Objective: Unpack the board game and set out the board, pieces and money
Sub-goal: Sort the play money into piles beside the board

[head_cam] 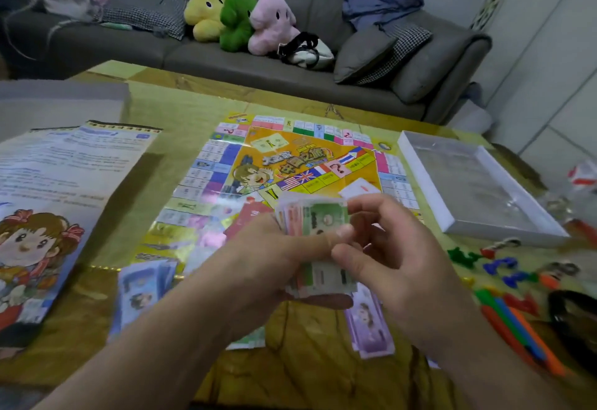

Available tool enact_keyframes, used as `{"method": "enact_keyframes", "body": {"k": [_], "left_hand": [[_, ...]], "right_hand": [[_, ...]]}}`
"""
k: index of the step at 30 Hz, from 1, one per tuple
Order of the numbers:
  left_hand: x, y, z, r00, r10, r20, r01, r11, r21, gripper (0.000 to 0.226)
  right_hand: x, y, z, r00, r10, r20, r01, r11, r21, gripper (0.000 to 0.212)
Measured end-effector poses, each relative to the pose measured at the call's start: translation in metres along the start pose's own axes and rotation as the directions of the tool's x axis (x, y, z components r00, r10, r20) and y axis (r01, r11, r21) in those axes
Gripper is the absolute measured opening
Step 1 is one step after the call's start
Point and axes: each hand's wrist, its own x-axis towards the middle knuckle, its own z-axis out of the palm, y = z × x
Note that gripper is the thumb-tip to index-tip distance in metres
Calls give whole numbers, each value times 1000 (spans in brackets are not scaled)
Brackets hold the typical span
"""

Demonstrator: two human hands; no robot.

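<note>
The left hand (274,258) grips a fanned wad of paper play money (315,219), thumb across its green top note; the right hand (387,248) pinches that wad's right edge with curled fingers. Beyond them the colourful square game board (290,164) lies flat on the glossy yellow-green table (181,109). Blue banknotes (142,293) lie near left, purple banknotes (371,322) near right. Small coloured plastic pieces (504,267) are scattered at right, near a white box tray (468,183). A printed box lid (48,199) lies left. Far off, a grey sofa (226,54) holds three plush toys (239,18).
</note>
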Motion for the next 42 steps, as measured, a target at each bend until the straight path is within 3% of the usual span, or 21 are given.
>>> {"method": "enact_keyframes", "body": {"k": [2, 6, 9, 17, 21, 24, 28, 36, 42], "left_hand": [[6, -10, 12, 1000, -7, -3, 7, 999, -37, 24], [11, -16, 20, 999, -33, 43, 36, 997, -74, 26], [11, -16, 24, 997, -30, 74, 40, 990, -135, 36], [23, -23, 40, 996, 91, -24, -90, 996, 15, 22], [25, -25, 42, 991, 134, -26, -132, 988, 75, 24], [26, -27, 42, 987, 151, -59, -144, 983, 112, 24], [23, -25, 40, 991, 115, -63, -110, 990, 87, 23], [19, -23, 38, 980, 143, -138, -130, 986, 104, 24], [18, -23, 32, 976, 142, -164, -126, 986, 106, 21]], "right_hand": [[-3, 10, -6, 997, 20, -71, -17, 999, 45, 34], [-4, 26, -24, 992, 96, -78, -89, 992, 91, 23], [-4, 29, -33, 986, 116, -123, -100, 987, 126, 26], [-7, 30, -51, 983, 170, -72, -145, 953, 267, 15], [-6, 32, -55, 984, 152, -90, -129, 967, 222, 9], [-7, 34, -56, 980, 167, -109, -139, 964, 226, 19], [-6, 31, -54, 975, 198, -104, -169, 957, 234, 10], [-9, 27, -48, 959, 264, -99, -227, 932, 284, 18], [-6, 28, -46, 939, 294, -179, -245, 936, 253, 18]]}}
